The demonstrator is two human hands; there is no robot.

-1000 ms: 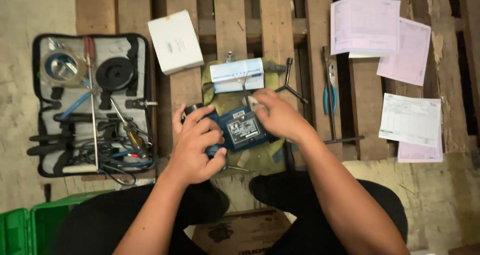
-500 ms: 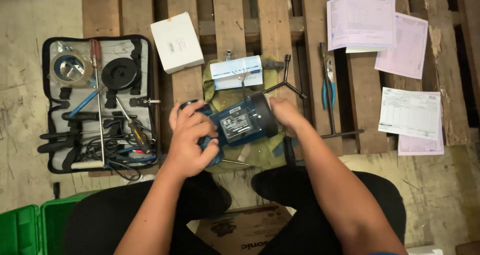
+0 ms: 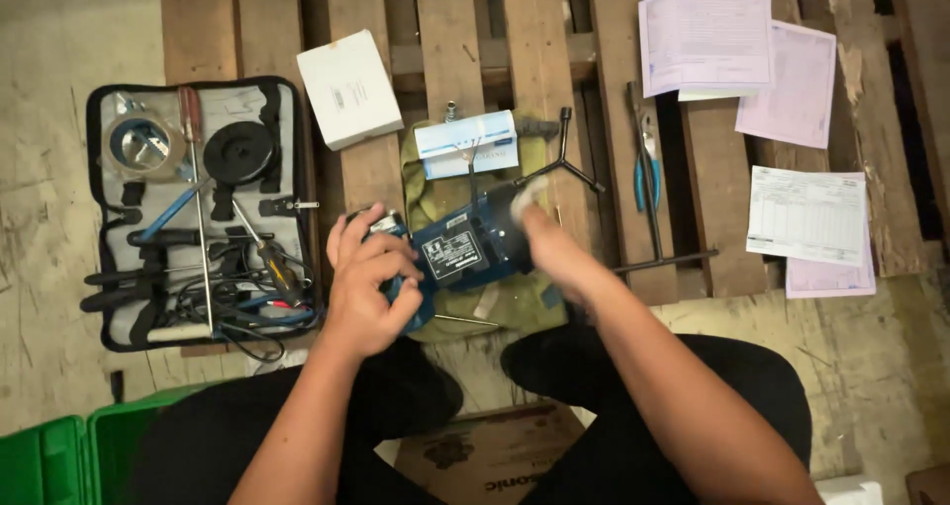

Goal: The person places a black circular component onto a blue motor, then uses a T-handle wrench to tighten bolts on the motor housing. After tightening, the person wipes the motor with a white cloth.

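Observation:
A blue power tool body (image 3: 465, 250) with a dark label plate lies on an olive cloth (image 3: 495, 302) spread over a wooden pallet (image 3: 450, 40). My left hand (image 3: 366, 285) grips the tool's left end. My right hand (image 3: 554, 243) presses a whitish rag (image 3: 527, 194) against the tool's right end. A white and blue box (image 3: 467, 141) lies just beyond the tool, and a black three-armed wrench (image 3: 562, 165) rests beside it.
An open black tool case (image 3: 193, 213) with screwdrivers, cables and a roll of tape lies at left. A white box (image 3: 348, 88) sits above it. Blue-handled pliers (image 3: 643, 164) and printed paper sheets (image 3: 752, 60) lie at right. Green crates (image 3: 59, 460) stand at bottom left.
My right hand has moved from over the tool's top to its right end, and the tool has turned slightly in my left hand's grip.

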